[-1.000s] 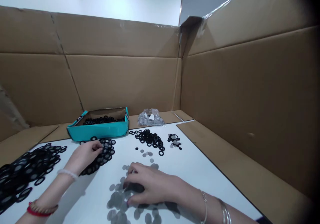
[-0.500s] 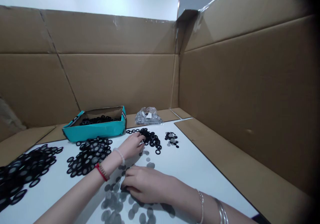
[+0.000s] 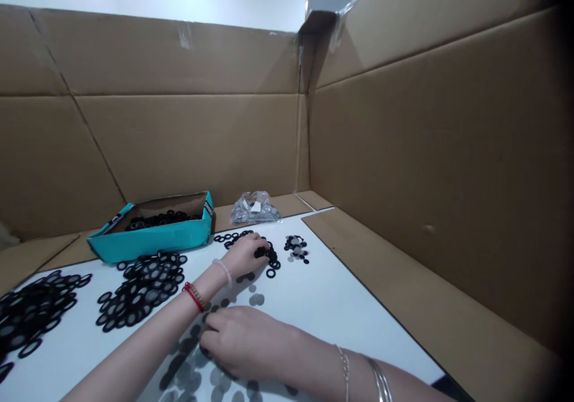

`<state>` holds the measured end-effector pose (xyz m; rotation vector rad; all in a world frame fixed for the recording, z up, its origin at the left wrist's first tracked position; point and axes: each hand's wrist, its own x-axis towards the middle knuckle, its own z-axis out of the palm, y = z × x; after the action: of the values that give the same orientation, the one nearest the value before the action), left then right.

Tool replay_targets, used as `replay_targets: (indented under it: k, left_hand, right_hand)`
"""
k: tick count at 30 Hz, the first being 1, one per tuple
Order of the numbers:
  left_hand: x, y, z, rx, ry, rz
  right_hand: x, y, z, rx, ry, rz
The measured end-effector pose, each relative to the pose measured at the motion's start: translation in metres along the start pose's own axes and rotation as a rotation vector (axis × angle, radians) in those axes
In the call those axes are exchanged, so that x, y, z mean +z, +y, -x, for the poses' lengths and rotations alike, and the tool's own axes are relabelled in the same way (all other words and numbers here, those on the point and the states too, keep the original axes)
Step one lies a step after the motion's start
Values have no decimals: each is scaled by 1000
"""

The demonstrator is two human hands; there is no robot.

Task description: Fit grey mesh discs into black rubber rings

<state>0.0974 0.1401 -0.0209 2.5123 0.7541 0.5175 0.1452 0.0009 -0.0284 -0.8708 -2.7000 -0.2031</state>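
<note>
My left hand (image 3: 246,253) reaches across to a heap of small black rings (image 3: 269,257) near the middle of the white table top (image 3: 323,300), fingers curled and pinched on the rings. My right hand (image 3: 240,341) rests palm down on a scatter of grey discs (image 3: 188,372) at the near edge, fingers bent over them; what it holds, if anything, is hidden. A larger pile of black rings with grey centres (image 3: 141,288) lies left of my left forearm.
A teal box (image 3: 152,234) with black rings inside stands at the back left. A clear plastic bag (image 3: 255,208) lies behind the small rings. Another small cluster (image 3: 296,247) sits to the right, a big black ring heap (image 3: 31,312) far left. Cardboard walls (image 3: 426,168) enclose the table.
My left hand left the pile of rings with grey centres and crossed right to the small black ring heap. My right hand stayed on the grey discs. The view shifted slightly.
</note>
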Motion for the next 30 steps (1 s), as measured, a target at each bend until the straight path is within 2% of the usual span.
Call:
replay_targets:
  k: [3, 6, 9, 11, 13, 15, 19, 23, 30]
  left_hand:
    - [-7, 1, 6, -87, -11, 126]
    - [-24, 0, 31, -195, -28, 239]
    - [-44, 3, 74, -313, 3, 342]
    - [-53, 8, 105, -422, 44, 499]
    - [-55, 13, 129, -485, 99, 620]
    - [-51, 18, 144, -504, 173, 681]
    - [-36, 22, 152, -460, 273, 752]
    - [-27, 23, 152, -413, 281, 793]
    - [-25, 18, 157, -364, 336, 726]
  right_hand:
    - [2, 0, 0, 22, 1, -8]
    - [-5, 1, 0, 73, 20, -130]
    - [-17, 5, 0, 263, 97, -363]
    - [-22, 10, -2, 380, 221, -598]
    - [-22, 16, -5, 474, 347, -827]
    - [-17, 21, -9, 565, 412, -1018]
    - [0, 25, -14, 688, 398, -1250]
    - [9, 24, -14, 723, 390, -1273]
    - [18, 24, -13, 741, 329, -1273]
